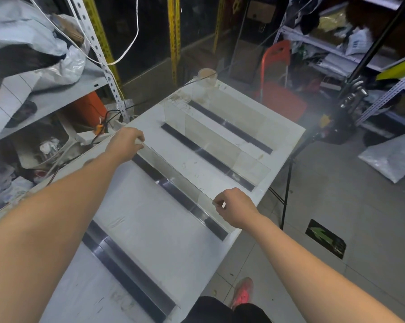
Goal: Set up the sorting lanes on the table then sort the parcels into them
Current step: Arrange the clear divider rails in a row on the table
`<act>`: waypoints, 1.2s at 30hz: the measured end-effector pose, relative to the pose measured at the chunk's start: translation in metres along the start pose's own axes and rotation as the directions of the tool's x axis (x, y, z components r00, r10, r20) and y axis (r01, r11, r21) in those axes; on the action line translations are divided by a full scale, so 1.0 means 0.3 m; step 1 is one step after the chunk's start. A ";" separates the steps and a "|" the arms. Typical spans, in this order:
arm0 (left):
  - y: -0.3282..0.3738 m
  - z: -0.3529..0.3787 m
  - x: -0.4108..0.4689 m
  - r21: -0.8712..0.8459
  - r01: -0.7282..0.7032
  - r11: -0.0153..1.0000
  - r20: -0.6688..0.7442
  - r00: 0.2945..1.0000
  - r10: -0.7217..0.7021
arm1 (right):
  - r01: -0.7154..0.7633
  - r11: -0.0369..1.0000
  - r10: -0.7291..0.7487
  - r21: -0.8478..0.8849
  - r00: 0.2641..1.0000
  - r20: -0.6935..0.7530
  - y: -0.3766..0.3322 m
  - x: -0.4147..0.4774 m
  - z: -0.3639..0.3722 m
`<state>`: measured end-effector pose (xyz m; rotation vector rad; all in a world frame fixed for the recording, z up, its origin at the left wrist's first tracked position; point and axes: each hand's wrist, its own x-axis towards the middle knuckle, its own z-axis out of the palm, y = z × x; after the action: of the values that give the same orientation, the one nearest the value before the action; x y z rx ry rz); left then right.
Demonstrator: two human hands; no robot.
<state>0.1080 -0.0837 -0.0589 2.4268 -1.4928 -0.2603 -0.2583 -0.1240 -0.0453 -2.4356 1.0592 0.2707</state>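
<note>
A white table [150, 220] carries several black slotted strips running across it. A clear plastic divider panel [173, 171] stands upright over the third strip [171, 190]. My left hand [124, 143] grips the panel's far top corner. My right hand [234, 206] pinches its near top corner. Two more clear dividers [211, 141] stand in the strips farther along the table. The nearest strip [127, 269] holds no panel. No parcels lie on the table.
Metal shelves [45, 94] with bags and clutter stand at the left. A red plastic stool [278, 94] and a black tripod [290, 178] are off the table's right side. A grey parcel bag [392, 157] lies on the floor at the right. A tape roll [207, 75] sits at the table's far end.
</note>
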 end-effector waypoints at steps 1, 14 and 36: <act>0.003 -0.001 -0.002 0.005 0.000 1.000 -0.002 1.000 0.000 | -0.001 1.000 0.001 -0.005 1.000 0.004 -0.001 -0.003 -0.005; 0.033 -0.054 -0.125 0.055 0.057 0.997 0.002 0.998 -0.057 | -0.015 0.999 0.017 -0.036 0.999 0.041 -0.033 -0.024 -0.045; -0.044 -0.343 -0.725 0.255 0.410 0.876 0.006 0.905 -0.426 | 0.389 0.893 -0.412 -0.226 0.909 -0.063 -0.532 -0.044 -0.127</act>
<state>0.0517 0.1309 0.0355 2.9597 -1.0533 -0.2482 -0.1510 -0.0396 0.0466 -2.8155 0.5629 0.1143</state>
